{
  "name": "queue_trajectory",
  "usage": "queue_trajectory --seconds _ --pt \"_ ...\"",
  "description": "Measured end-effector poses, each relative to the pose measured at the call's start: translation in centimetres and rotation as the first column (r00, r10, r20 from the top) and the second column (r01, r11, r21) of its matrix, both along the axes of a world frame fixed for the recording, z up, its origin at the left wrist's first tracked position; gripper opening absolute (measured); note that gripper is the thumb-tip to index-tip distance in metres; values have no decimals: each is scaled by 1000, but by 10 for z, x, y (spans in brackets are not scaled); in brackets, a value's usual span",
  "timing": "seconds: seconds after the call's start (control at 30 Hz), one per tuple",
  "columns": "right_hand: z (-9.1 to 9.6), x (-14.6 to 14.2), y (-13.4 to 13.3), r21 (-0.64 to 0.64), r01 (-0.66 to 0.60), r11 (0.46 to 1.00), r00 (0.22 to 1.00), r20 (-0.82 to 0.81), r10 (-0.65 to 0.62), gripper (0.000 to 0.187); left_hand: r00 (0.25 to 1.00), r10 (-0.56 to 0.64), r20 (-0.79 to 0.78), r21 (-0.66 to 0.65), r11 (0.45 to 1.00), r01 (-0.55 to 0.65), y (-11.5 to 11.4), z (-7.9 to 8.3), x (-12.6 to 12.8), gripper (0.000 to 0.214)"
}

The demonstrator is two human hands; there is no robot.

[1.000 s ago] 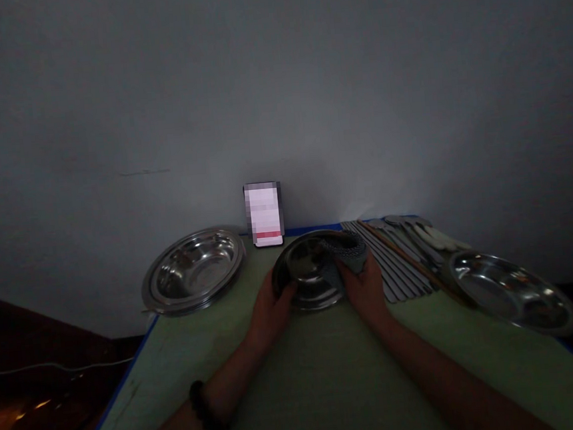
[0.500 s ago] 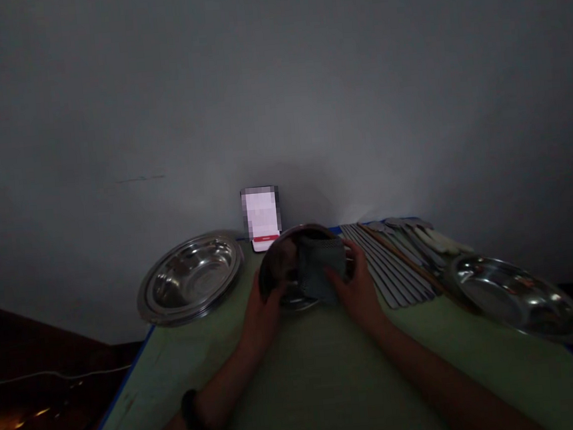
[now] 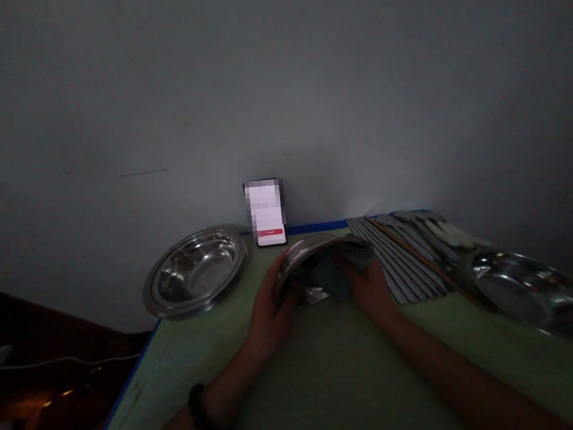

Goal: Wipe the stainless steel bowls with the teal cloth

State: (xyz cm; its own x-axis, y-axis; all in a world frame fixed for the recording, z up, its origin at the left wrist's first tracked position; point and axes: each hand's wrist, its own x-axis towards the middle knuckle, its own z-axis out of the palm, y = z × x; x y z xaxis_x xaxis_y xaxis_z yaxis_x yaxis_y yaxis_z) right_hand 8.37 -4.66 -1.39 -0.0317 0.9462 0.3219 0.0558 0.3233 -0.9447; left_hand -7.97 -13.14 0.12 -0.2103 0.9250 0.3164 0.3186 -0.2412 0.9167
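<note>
A steel bowl (image 3: 303, 250) is tilted steeply towards me over the middle of the green table (image 3: 330, 372). My left hand (image 3: 269, 310) grips its left rim with the fingers curled round the edge. My right hand (image 3: 370, 288) presses a grey cloth (image 3: 344, 270) into the bowl's underside and right edge. The room is dim, so the fingers show only in part.
A second steel bowl (image 3: 196, 270) sits at the left back corner. A third steel bowl (image 3: 539, 293) lies at the right. Several flat utensils (image 3: 410, 251) lie in a row between them. A lit phone (image 3: 266, 211) leans against the wall.
The bowl has been tipped further over, from lying open upward to standing almost on edge. The cloth moved from the inside to beneath the rim.
</note>
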Motion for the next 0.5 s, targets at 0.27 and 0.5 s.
queue_trajectory --seconds 0.27,0.5 --pt "0 0 0 -25 53 998 998 30 -52 36 982 182 -45 -111 976 -186 4 9 3 46" --pt "1 -2 -3 -47 53 997 992 116 -48 41 985 136 -105 -70 987 -143 -3 9 -1 45"
